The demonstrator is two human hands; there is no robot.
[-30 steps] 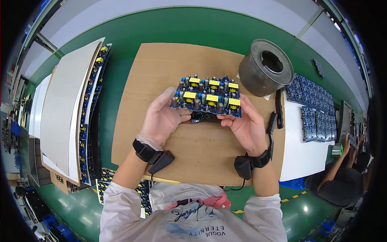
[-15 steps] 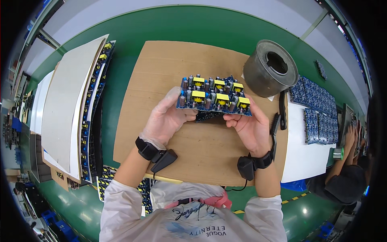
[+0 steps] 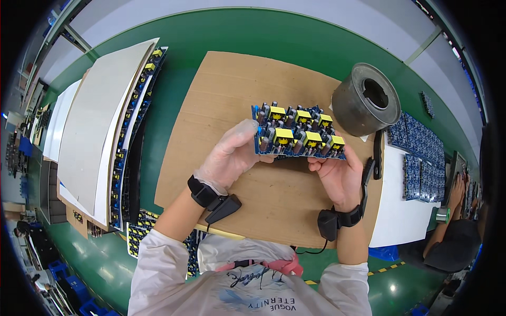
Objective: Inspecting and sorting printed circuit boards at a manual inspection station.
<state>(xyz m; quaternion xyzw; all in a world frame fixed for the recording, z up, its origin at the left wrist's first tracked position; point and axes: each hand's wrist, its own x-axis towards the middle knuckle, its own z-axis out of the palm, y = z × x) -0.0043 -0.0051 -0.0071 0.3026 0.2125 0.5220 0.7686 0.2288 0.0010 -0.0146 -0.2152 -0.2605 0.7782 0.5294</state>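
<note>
A blue circuit board panel [image 3: 312,140] with yellow transformers and upright capacitors is held tilted above the brown cardboard sheet [image 3: 237,203]. My left hand [image 3: 227,155], in a thin translucent glove, is closed on its left end, thumb against the edge. At the right end, my bare right hand [image 3: 342,176] grips the panel, fingertips curled beneath it. Part of something dark shows under the panel's lower edge; what it is I cannot make out. Close to the right wrist lie a black-handled brush [image 3: 367,176] and another black handle [image 3: 377,155].
A round grey metal can [image 3: 363,100] with a holed lid stands at the back right. Rows of blue boards [image 3: 416,142] lie on white sheets farther right, near a solder spool [image 3: 443,215] and a co-worker's arm [image 3: 445,224]. Boards stacked between card sheets [image 3: 100,126] stand left.
The whole view has swung slightly, shifting the surroundings to the right. The panel has turned a little in my hands, and less of the dark thing beneath it shows. Both hands keep their grip.
</note>
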